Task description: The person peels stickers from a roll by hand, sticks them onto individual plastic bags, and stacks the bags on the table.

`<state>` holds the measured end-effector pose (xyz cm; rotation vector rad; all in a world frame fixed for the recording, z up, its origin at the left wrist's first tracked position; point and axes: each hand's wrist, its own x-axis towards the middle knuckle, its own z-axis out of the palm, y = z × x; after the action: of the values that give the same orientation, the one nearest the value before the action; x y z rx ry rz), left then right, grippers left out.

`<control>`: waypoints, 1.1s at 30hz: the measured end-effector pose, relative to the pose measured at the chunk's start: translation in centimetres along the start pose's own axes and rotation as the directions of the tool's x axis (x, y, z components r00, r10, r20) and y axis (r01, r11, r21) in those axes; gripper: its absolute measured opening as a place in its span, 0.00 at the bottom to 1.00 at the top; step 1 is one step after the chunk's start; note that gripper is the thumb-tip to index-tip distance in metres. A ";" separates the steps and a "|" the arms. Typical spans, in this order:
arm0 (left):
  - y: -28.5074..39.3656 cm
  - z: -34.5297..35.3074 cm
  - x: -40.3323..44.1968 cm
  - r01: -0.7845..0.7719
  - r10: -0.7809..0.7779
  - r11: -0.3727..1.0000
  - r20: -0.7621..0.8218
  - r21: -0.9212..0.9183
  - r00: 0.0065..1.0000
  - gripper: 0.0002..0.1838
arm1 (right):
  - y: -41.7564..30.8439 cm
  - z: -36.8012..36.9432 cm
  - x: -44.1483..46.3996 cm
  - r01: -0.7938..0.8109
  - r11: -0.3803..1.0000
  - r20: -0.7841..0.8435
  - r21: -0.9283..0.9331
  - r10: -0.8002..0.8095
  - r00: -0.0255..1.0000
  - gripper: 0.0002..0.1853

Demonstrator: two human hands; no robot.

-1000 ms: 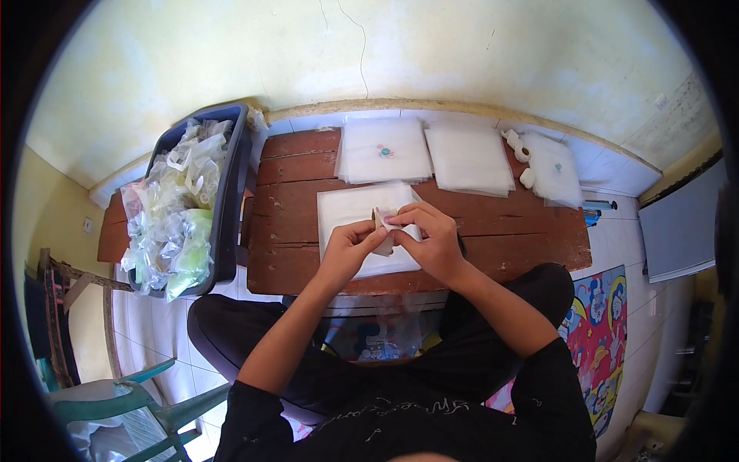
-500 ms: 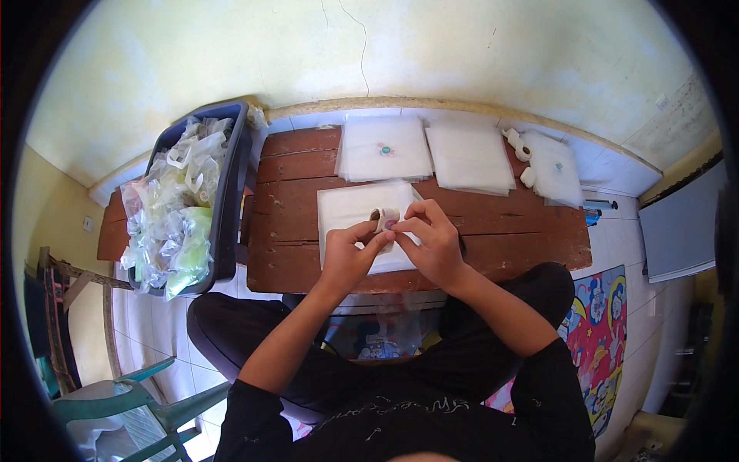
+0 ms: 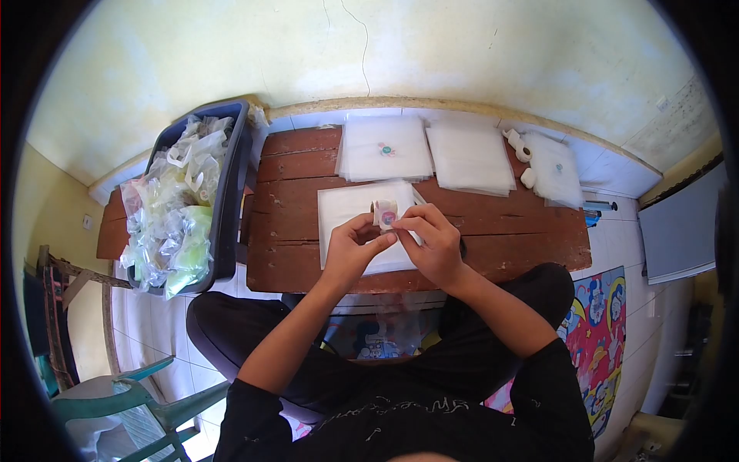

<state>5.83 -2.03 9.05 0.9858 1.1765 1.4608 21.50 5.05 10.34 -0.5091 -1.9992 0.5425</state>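
My left hand (image 3: pixel 352 248) holds a small roll of stickers (image 3: pixel 384 214), white with a pink and teal round print facing up. The fingers of my right hand (image 3: pixel 431 240) are pinched together at the roll's right edge, touching the printed sticker. Both hands are over a stack of clear plastic bags (image 3: pixel 339 202) on the brown wooden table (image 3: pixel 289 266). Further back lies a bag stack with a round sticker (image 3: pixel 377 169), and beside it a plain stack (image 3: pixel 469 158).
A dark bin (image 3: pixel 231 223) full of crumpled plastic bags stands at the left. At the table's back right are small white rolls (image 3: pixel 517 146) and another stickered stack (image 3: pixel 556 185). A green chair (image 3: pixel 146 400) is at lower left.
The roll has turned so that its printed sticker shows more fully. My right hand's fingers have shifted lower along the roll, while my left hand has stayed nearly in place.
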 end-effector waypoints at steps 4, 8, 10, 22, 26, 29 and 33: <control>-0.4 -0.4 0.0 0.063 -0.062 0.998 -0.031 0.004 0.998 0.15 | -0.1 0.1 0.2 -0.022 0.998 0.014 0.064 0.021 1.000 0.09; -0.4 -0.6 0.0 0.089 -0.089 0.996 0.016 -0.001 0.996 0.15 | -0.2 -0.3 0.3 -0.186 0.964 0.065 0.191 0.177 0.982 0.10; -0.3 -0.6 0.0 0.096 -0.097 0.995 0.021 0.008 0.995 0.15 | 0.2 -0.1 0.2 -0.214 0.951 0.080 0.225 0.201 0.976 0.09; 0.8 -0.5 -0.2 0.193 -0.188 0.979 0.078 -0.065 0.979 0.31 | -0.3 0.0 0.3 -0.284 0.944 0.163 0.167 0.258 0.952 0.10; 0.4 -0.5 -0.3 0.174 -0.173 0.985 0.071 -0.010 0.982 0.32 | -0.2 0.2 -0.2 -0.122 0.992 0.126 -0.015 0.123 0.984 0.11; 0.2 -0.5 -0.3 0.171 -0.173 0.985 0.057 0.030 0.983 0.33 | 0.3 0.3 -0.7 -0.118 0.992 0.180 -0.039 0.123 0.976 0.12; -0.3 -0.7 -0.2 0.202 -0.202 0.979 0.061 0.007 0.977 0.33 | 0.3 0.2 -0.6 0.011 0.989 0.226 -0.145 0.022 0.974 0.11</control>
<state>5.31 -2.38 8.62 0.8780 1.1965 1.2605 21.62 4.94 9.60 -0.5618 -2.2690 0.4780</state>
